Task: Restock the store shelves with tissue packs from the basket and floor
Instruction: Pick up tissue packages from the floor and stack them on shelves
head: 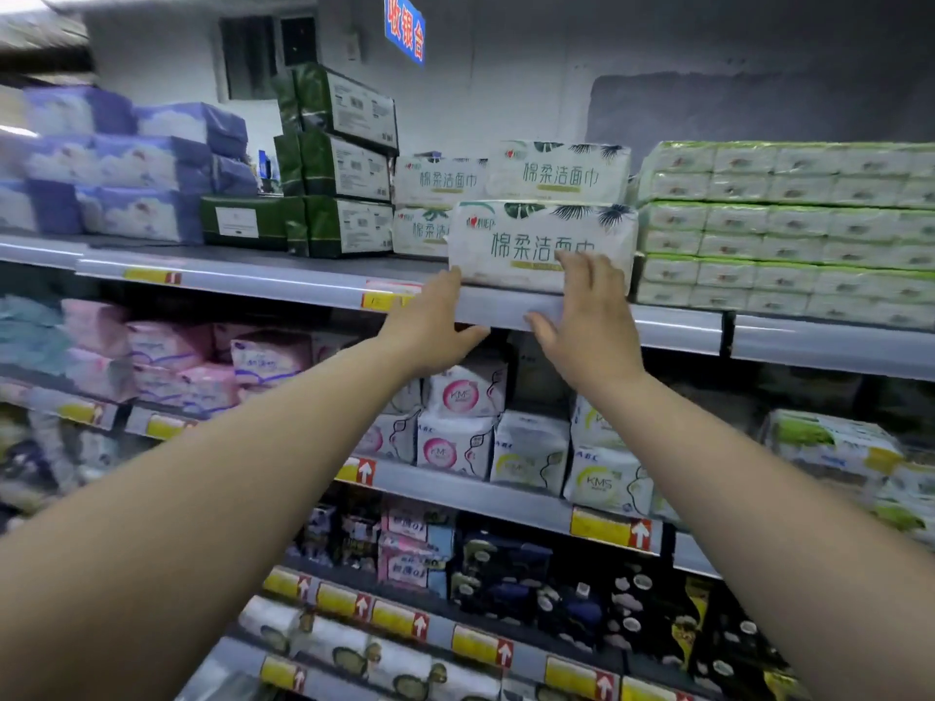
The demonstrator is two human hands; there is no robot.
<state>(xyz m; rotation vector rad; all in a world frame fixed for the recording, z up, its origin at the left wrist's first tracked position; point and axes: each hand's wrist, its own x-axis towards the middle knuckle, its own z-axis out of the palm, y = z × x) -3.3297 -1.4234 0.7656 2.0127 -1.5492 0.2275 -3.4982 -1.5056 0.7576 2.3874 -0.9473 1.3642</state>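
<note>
Item: left hand (435, 323) — fingers straight, thumb spread, tips at the lower left corner of the tissue pack (536, 235); I see no grasp.

Item: tissue pack, lying on the top shelf (303, 285) at its front lip. Its printed face is toward me and its long axis runs left-right along the shelf, in front of matching packs (556, 169).

Item: right hand (587, 321) — fingers straight, flat against the pack's front face, lower right.

Step, as I judge it: seating the pack. The next move calls for an even push from both hands, straight back, so it squares with the row and clears the lip.
</note>
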